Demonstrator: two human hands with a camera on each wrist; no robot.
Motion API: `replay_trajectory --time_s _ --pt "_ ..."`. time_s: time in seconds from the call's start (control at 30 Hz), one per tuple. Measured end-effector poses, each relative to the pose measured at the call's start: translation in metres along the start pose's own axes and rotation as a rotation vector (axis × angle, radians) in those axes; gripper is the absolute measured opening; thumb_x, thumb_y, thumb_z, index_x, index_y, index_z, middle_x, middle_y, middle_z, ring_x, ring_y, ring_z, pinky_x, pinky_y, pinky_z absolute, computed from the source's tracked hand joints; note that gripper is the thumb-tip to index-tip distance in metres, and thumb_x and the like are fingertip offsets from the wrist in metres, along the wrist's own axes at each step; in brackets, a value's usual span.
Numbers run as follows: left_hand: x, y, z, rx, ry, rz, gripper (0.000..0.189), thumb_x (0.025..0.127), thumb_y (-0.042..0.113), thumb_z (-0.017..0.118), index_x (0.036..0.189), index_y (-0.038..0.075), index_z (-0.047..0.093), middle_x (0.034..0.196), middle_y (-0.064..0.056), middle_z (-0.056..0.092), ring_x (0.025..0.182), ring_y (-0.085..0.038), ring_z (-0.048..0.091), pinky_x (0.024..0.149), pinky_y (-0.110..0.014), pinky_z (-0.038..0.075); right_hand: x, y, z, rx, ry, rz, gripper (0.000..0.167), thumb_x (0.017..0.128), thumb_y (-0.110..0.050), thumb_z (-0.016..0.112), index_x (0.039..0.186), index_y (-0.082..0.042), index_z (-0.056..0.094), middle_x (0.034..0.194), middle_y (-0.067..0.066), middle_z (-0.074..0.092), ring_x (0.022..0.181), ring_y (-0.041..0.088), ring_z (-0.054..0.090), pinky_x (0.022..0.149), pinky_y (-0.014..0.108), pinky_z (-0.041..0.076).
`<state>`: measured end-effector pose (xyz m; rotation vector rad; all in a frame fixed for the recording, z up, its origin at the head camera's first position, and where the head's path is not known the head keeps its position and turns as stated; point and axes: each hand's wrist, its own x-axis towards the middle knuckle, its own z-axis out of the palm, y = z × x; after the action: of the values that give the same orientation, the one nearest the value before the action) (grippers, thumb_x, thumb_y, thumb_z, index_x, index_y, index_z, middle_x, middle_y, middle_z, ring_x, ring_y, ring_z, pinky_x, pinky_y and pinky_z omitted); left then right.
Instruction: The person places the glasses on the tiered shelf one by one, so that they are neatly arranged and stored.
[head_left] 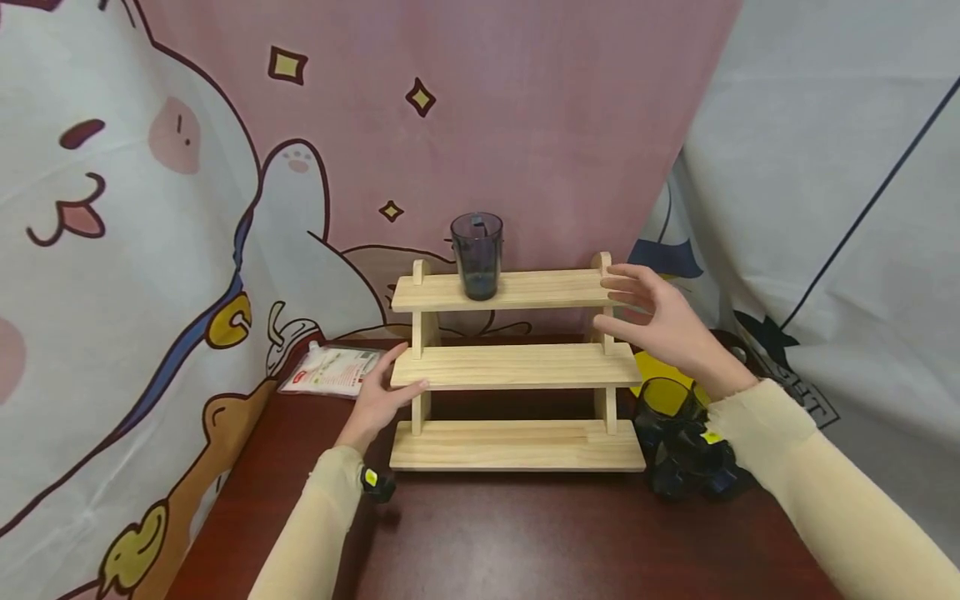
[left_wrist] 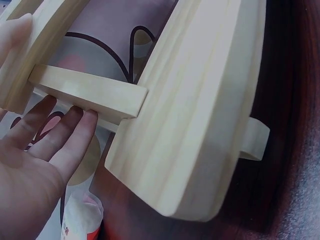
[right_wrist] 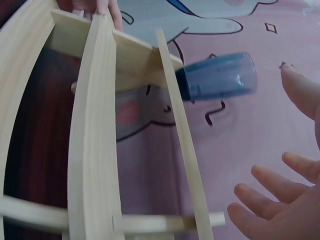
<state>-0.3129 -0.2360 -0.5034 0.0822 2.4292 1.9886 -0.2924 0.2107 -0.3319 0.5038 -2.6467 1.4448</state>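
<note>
A three-tier wooden display shelf (head_left: 517, 367) stands on the dark table. My left hand (head_left: 375, 402) grips the left end of its middle tier, the thumb at the front edge. In the left wrist view, the fingers (left_wrist: 75, 135) lie against the side upright (left_wrist: 90, 87). Beside the right end of the top tier is my right hand (head_left: 656, 321), fingers spread and holding nothing. A bluish see-through cup (head_left: 477, 258) stands upright on the top tier, left of its middle. The right wrist view shows the same cup (right_wrist: 220, 77) away from the right hand's spread fingers (right_wrist: 265, 195).
Several dark see-through cups (head_left: 667, 425) are clustered right of the shelf, partly behind my right forearm, with something yellow (head_left: 660, 371) behind them. A white plastic packet (head_left: 330, 369) lies behind my left hand. Printed cloth (head_left: 540, 125) hangs close behind the shelf and along both sides.
</note>
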Motion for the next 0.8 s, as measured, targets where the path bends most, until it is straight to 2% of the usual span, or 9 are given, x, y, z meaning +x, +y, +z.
replay_trajectory --time_s 0.3,0.43,0.57,0.6,0.63,0.67,0.7,0.77,0.8 --pt "-0.001 -0.001 0.001 -0.016 0.011 0.036 0.085 0.088 0.02 0.088 0.16 0.03 0.044 0.136 -0.022 0.057 0.105 -0.027 0.068 0.087 -0.043 0.062 -0.041 0.026 -0.032 -0.23 0.035 -0.002 0.079 0.093 -0.034 0.083 0.157 -0.009 0.041 0.154 0.021 0.05 0.142 0.046 0.046 0.112 0.07 0.037" --pt "-0.001 -0.001 0.001 -0.012 0.012 0.041 0.086 0.088 0.02 0.088 0.161 0.026 0.043 0.135 -0.022 0.058 0.105 -0.028 0.068 0.084 -0.039 0.062 -0.059 0.043 -0.043 -0.275 0.056 -0.006 0.08 0.092 -0.03 0.085 0.157 -0.009 0.042 0.152 0.024 0.051 0.139 0.048 0.047 0.106 0.072 0.039" --pt "0.0 -0.002 0.001 -0.007 0.01 0.04 0.087 0.089 0.021 0.088 0.163 0.025 0.041 0.136 -0.023 0.057 0.106 -0.028 0.068 0.085 -0.042 0.062 -0.077 0.062 -0.056 -0.284 0.084 0.013 0.079 0.093 -0.028 0.084 0.156 -0.006 0.042 0.149 0.028 0.051 0.135 0.052 0.047 0.102 0.076 0.038" --pt "0.0 -0.002 0.001 -0.006 0.011 0.038 0.087 0.089 0.021 0.088 0.162 0.026 0.041 0.136 -0.022 0.057 0.106 -0.028 0.068 0.086 -0.043 0.062 -0.082 0.067 -0.059 -0.291 0.093 0.023 0.078 0.094 -0.028 0.083 0.156 -0.006 0.042 0.149 0.028 0.051 0.135 0.051 0.047 0.105 0.073 0.039" --pt "0.0 -0.003 0.001 -0.004 0.013 0.036 0.086 0.089 0.022 0.088 0.162 0.027 0.042 0.136 -0.022 0.057 0.106 -0.028 0.068 0.086 -0.043 0.062 -0.087 0.072 -0.061 -0.296 0.1 0.033 0.077 0.094 -0.028 0.083 0.155 -0.005 0.042 0.149 0.027 0.052 0.134 0.049 0.047 0.111 0.063 0.041" --pt "0.0 -0.003 0.001 -0.004 0.014 0.034 0.086 0.089 0.022 0.088 0.162 0.028 0.042 0.135 -0.022 0.057 0.106 -0.028 0.068 0.086 -0.044 0.062 -0.092 0.077 -0.064 -0.296 0.104 0.042 0.077 0.094 -0.028 0.082 0.155 -0.005 0.042 0.149 0.027 0.051 0.134 0.047 0.048 0.116 0.05 0.042" --pt "0.0 -0.003 0.001 -0.002 0.016 0.033 0.085 0.089 0.022 0.088 0.161 0.03 0.043 0.135 -0.022 0.057 0.105 -0.028 0.068 0.086 -0.045 0.062 -0.097 0.082 -0.066 -0.297 0.108 0.047 0.076 0.095 -0.028 0.082 0.155 -0.005 0.042 0.149 0.026 0.052 0.135 0.04 0.049 0.117 0.035 0.041" --pt "0.0 -0.003 0.001 -0.004 0.02 0.033 0.085 0.089 0.021 0.088 0.16 0.03 0.044 0.134 -0.022 0.058 0.104 -0.028 0.069 0.085 -0.045 0.062 -0.108 0.091 -0.071 -0.305 0.12 0.058 0.074 0.095 -0.029 0.082 0.155 -0.006 0.044 0.149 0.025 0.053 0.135 0.016 0.051 0.105 0.008 0.034" --pt "-0.001 -0.003 0.001 -0.004 0.019 0.034 0.085 0.089 0.02 0.088 0.161 0.03 0.044 0.134 -0.022 0.058 0.104 -0.027 0.069 0.085 -0.045 0.062 -0.113 0.096 -0.073 -0.305 0.124 0.057 0.073 0.095 -0.029 0.082 0.154 -0.006 0.045 0.149 0.025 0.053 0.131 0.003 0.05 0.096 0.001 0.03"
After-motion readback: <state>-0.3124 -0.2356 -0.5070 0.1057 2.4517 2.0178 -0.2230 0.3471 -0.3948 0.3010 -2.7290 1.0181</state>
